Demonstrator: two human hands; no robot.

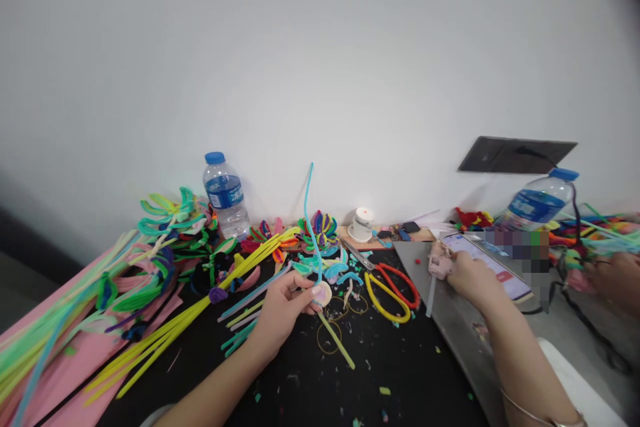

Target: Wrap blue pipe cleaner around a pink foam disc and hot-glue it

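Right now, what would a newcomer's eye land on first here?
Probably the bright blue fuzzy stem rising near the middle of the view, at the pale round piece pinched in the left hand. Next might come the yellow fuzzy stems, bundled and slanting across the left side. The scissors, with one red and one yellow handle, also stand out just right of centre.

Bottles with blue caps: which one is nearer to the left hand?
The bottle at left, beside the coloured fuzzy pieces, is nearer to the left hand. The other bottle, near the dark wall panel, is closer to the right hand.
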